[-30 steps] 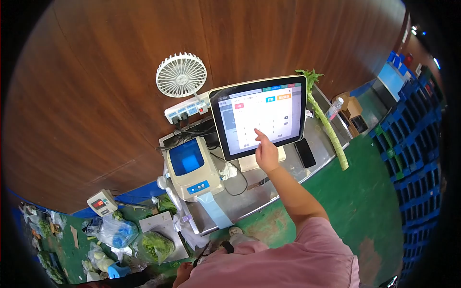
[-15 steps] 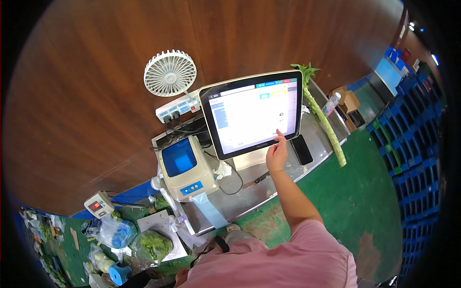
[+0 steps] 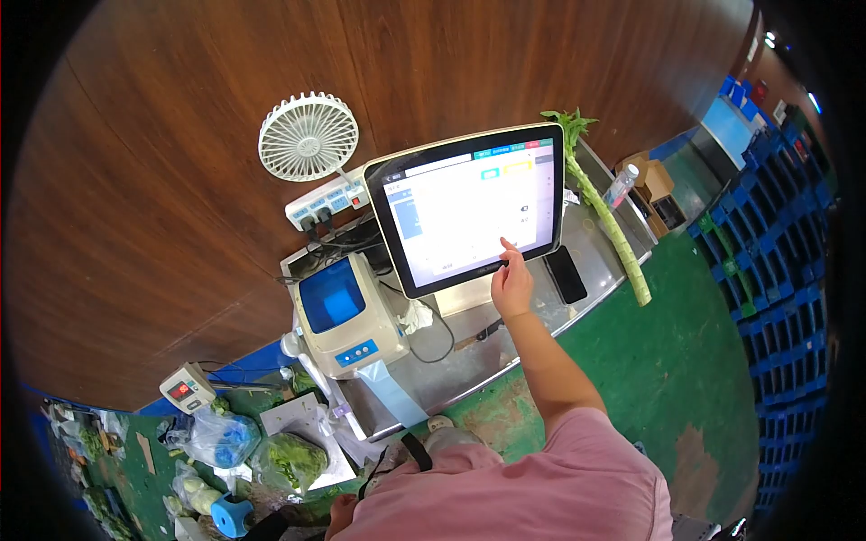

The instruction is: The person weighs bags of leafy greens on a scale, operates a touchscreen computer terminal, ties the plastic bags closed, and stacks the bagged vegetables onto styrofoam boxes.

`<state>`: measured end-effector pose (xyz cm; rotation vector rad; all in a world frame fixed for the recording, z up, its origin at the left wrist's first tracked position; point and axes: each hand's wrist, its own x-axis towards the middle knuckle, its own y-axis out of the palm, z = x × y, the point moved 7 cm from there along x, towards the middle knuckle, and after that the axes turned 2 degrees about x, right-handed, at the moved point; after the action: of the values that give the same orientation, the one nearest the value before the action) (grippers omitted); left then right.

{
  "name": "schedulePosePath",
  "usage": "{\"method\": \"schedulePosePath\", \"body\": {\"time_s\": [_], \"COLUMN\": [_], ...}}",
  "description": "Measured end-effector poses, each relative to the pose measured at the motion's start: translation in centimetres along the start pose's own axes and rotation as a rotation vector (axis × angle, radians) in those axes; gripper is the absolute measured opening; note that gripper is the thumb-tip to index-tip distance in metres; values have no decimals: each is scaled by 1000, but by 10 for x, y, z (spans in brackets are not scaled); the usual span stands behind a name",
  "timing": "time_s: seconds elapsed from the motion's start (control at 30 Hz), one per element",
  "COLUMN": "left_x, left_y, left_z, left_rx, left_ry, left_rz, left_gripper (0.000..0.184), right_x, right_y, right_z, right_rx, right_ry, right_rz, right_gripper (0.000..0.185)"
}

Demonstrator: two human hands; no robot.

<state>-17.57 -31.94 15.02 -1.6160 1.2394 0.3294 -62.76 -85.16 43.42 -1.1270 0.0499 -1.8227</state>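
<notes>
One finger of the right hand [image 3: 512, 287], in the head view, pointed at the lower right of a lit touchscreen [image 3: 474, 203] near the counter's [image 3: 460, 365] back edge; contact was unclear. The other fingers curled loosely around nothing. A phone [image 3: 566, 274] lay toward the front edge. The left hand's [image 3: 342, 512] grip could not be told.

Washed-out screen [image 3: 465, 212], fisheye-curved edges, black corners
</notes>
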Motion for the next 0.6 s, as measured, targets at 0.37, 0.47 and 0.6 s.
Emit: {"method": "schedulePosePath", "body": {"time_s": [0.37,0.47,0.6], "left_x": [0,28,1], "left_y": [-15,-5,-7], "left_z": [-2,44,64], "left_rx": [131,352,392], "left_ry": [108,262,175], "left_rz": [32,30,-68], "left_gripper": [31,29,28], "right_x": [-11,-22,-119], "right_y": [-18,-2,85], "right_z": [-5,45,182], "right_rx": [0,198,545], "right_ry": [60,23,-135], "right_rz": [-106,-42,529], "right_gripper": [23,22,16]}}
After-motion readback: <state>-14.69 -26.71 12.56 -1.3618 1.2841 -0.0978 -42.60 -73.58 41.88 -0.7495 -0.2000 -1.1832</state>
